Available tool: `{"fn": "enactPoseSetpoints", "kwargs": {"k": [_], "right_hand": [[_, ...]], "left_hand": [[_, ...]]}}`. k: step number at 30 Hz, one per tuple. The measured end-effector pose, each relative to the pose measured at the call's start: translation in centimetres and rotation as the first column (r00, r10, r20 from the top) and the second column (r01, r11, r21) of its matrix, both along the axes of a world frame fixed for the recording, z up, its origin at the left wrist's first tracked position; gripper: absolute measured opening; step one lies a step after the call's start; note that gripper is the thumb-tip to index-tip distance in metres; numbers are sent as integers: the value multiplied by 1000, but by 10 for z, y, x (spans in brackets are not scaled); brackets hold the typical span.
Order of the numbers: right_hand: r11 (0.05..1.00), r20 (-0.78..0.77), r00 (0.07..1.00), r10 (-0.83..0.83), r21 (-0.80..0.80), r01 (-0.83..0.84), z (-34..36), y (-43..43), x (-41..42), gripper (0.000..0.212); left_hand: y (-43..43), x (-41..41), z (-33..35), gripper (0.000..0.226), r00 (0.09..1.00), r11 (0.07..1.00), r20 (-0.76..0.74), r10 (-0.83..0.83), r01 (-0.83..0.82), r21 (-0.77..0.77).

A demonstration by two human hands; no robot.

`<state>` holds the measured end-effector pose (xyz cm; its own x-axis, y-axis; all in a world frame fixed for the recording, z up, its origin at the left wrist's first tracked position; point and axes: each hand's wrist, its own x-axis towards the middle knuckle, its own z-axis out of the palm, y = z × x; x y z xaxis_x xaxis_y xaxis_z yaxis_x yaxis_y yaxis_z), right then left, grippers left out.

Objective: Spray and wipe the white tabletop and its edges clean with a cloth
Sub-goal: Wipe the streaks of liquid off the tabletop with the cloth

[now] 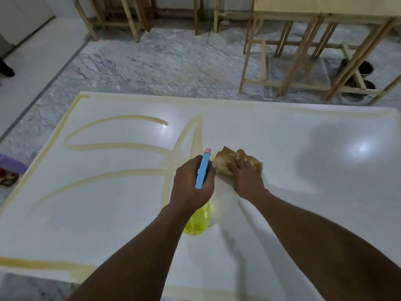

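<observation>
The white tabletop [303, 170] fills the lower view, streaked with yellowish-brown lines across its left half and along its far, left and near edges. My left hand [191, 183] grips a spray bottle [198, 220] by the neck; its blue head with a pink nozzle points away from me and the yellow body hangs below my hand. Just to the right, my right hand [245, 177] presses flat on a crumpled tan cloth [227, 159] lying on the tabletop near its middle.
Wooden table frames [303, 61] stand on the marble floor [152, 61] beyond the far edge, with dark buckets [364, 68] under the right one. A purple object [10, 164] lies off the left edge. A dark shoe [6, 69] shows at far left.
</observation>
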<state>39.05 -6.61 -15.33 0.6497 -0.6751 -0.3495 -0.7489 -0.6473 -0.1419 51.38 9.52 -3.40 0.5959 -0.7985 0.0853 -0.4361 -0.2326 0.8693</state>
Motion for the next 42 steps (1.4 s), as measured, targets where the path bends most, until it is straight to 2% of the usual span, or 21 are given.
{"fn": "enactPoseSetpoints", "kwargs": {"k": [8, 16, 18, 20, 22, 24, 25, 26, 27, 28, 29, 32, 34, 36, 37, 39, 42], "right_hand": [[998, -58, 998, 8, 55, -4, 6, 165, -52, 69], [995, -128, 991, 38, 93, -26, 23, 259, -79, 66], [997, -98, 995, 32, 75, -25, 35, 260, -80, 56], [987, -10, 997, -74, 144, 75, 56, 242, -75, 40], [881, 71, 967, -246, 433, 192, 86, 214, -70, 29], [657, 130, 910, -393, 732, 179, 120, 191, -65, 16], [498, 128, 863, -489, 853, 155, 133, 182, -65, 12], [267, 64, 775, -628, 954, 137, 143, 172, -62, 17], [81, -27, 701, -713, 989, 121, 146, 157, -58, 22], [-10, -79, 663, -745, 994, 106, 143, 147, -56, 26], [-15, -94, 667, -739, 992, 124, 137, 129, -50, 29], [81, -56, 687, -724, 983, 165, 116, 74, -27, 32], [225, 26, 718, -696, 957, 183, 109, 32, -4, 33], [409, 141, 758, -637, 895, 177, 117, -2, 22, 26], [506, 195, 782, -592, 845, 172, 122, -18, 38, 22], [696, 268, 836, -479, 697, 175, 132, -47, 70, 28], [922, 293, 930, -223, 372, 104, 127, -91, 115, 34]], "left_hand": [[126, -39, 2, 39, 1000, 1000, 28, 13, -14, 10], [198, -57, 6, 36, 999, 999, 37, 33, -34, 41], [202, -59, 14, 35, 999, 999, 32, 18, -19, 36], [199, -58, 23, 32, 1000, 1000, 24, -1, 0, 31], [191, -54, 33, 32, 1000, 1000, 2, -1, 1, 28], [179, -49, 39, 38, 1000, 1000, 19, 9, -10, 23], [173, -46, 41, 39, 1000, 1000, 22, 7, -8, 20], [166, -43, 41, 38, 1000, 1000, 16, 5, -6, 20], [156, -39, 41, 38, 1000, 1000, 7, 5, -5, 21], [151, -36, 41, 37, 1000, 1000, 4, -1, 1, 26], [140, -30, 39, 37, 1000, 999, 5, 2, -2, 36], [110, -12, 31, 31, 1000, 996, -2, 10, -10, 94], [91, 1, 27, 32, 999, 992, -16, 31, -29, 124], [75, 12, 23, 34, 999, 988, 3, 50, -50, 143], [65, 19, 21, 35, 998, 987, 13, 63, -64, 149], [49, 30, 19, 36, 996, 983, 21, 91, -93, 155], [29, 48, 17, 35, 992, 980, 16, 129, -130, 152]]}}
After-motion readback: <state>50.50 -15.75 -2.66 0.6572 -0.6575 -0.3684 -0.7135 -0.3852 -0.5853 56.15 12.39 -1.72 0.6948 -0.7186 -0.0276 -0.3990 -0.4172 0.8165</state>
